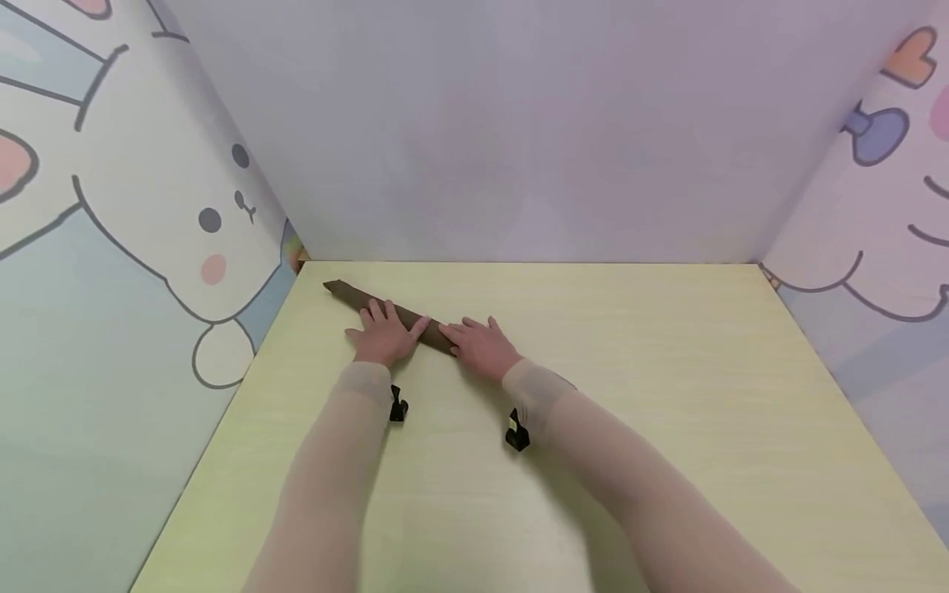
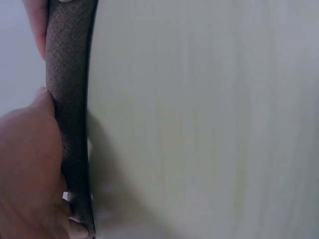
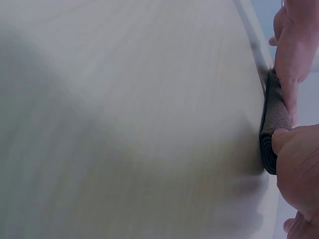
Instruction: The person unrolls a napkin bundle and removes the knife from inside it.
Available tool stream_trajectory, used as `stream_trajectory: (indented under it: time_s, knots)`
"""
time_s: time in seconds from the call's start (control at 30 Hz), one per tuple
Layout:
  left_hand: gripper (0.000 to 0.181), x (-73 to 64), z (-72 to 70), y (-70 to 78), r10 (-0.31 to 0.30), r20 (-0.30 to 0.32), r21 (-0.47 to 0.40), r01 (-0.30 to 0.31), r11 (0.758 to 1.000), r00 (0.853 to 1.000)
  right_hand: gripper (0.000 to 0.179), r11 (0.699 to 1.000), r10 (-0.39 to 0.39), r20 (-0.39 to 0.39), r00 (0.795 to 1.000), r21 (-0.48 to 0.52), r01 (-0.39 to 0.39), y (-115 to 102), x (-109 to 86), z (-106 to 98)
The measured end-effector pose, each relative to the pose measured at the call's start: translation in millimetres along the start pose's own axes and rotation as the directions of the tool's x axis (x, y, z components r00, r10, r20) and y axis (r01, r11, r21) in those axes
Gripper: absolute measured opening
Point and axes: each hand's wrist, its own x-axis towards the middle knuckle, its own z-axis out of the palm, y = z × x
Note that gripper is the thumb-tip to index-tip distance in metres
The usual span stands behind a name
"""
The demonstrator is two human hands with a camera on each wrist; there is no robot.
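A brown woven mat (image 1: 352, 296), rolled into a long narrow strip, lies slantwise on the table. Its far left end comes to a point, and its dark layers show coiled at the near end in the right wrist view. My left hand (image 1: 387, 336) rests across the middle of the rolled mat (image 2: 70, 64), fingers spread over it and thumb out toward the right. Close by, my right hand (image 1: 485, 347) presses on the mat's right end, a fingertip lying along it. In the right wrist view, a digit of the right hand (image 3: 301, 167) touches the coiled end.
Beneath the mat is a pale yellow wood-grain table (image 1: 667, 412). A plain pale wall (image 1: 519, 148) stands behind its far edge. Cartoon-printed panels (image 1: 148, 206) flank both sides. Small black clips (image 1: 517, 430) show beside the sleeves at both wrists.
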Motion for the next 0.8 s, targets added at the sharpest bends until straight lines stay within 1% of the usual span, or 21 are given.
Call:
stream_trajectory:
  time_s: [0.17,0.33,0.5,0.67,0.8]
  knots:
    - [0.101,-8.1,3.5,7.2,0.022,0.01,0.007,-0.022,1.0,1.0,0.05,1.0,-0.008,-0.039,0.999,0.007,0.008,-0.6,-16.9,3.8]
    - [0.102,-11.4,4.6,14.0,0.035,0.037,0.025,-0.036,0.999,0.999,0.049,1.0,-0.002,-0.081,0.997,-0.001,0.002,-2.8,-31.3,-0.7]
    - [0.101,-14.5,9.2,17.6,0.044,0.047,0.038,-0.046,0.998,0.998,0.046,1.0,-0.025,-0.119,0.993,-0.014,0.023,-4.6,-43.7,-2.5]
    - [0.102,-17.6,12.6,22.5,0.067,0.062,0.051,-0.071,0.996,0.996,0.048,1.0,-0.017,-0.102,0.995,0.0,0.017,-4.0,-55.3,-2.1]
    - [0.103,-20.7,12.3,29.1,0.093,0.064,0.057,-0.096,0.994,0.994,0.05,1.0,-0.01,-0.108,0.994,-0.009,0.009,-1.6,-65.4,-3.5]
